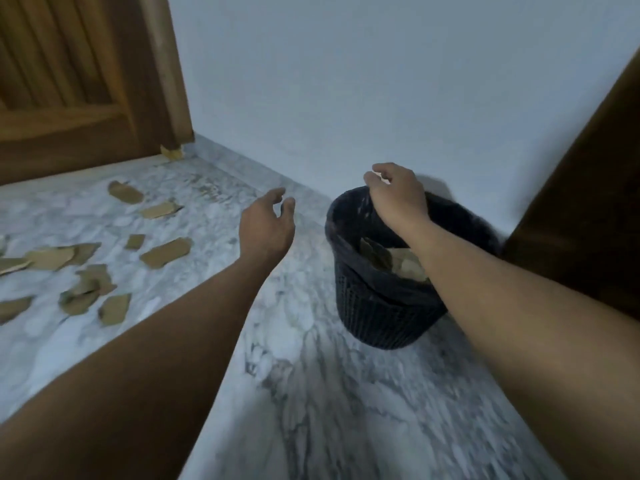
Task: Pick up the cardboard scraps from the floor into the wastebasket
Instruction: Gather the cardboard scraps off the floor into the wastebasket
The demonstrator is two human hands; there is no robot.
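Note:
Several brown cardboard scraps (166, 252) lie scattered on the marble floor at the left. A black mesh wastebasket (377, 306) with a dark liner stands by the wall, right of centre, with cardboard pieces (398, 261) inside it. My right hand (394, 195) hangs over the basket's far rim, fingers loosely curled downward, and no scrap shows in it. My left hand (266, 226) hovers above the floor between the scraps and the basket, fingers relaxed and empty.
A wooden door (69, 98) closes off the back left, with a small scrap (172, 152) at its corner. A pale wall (346, 81) runs behind the basket. Dark wooden furniture (588, 202) stands right beside the basket. Marble floor (311, 393) stretches toward me.

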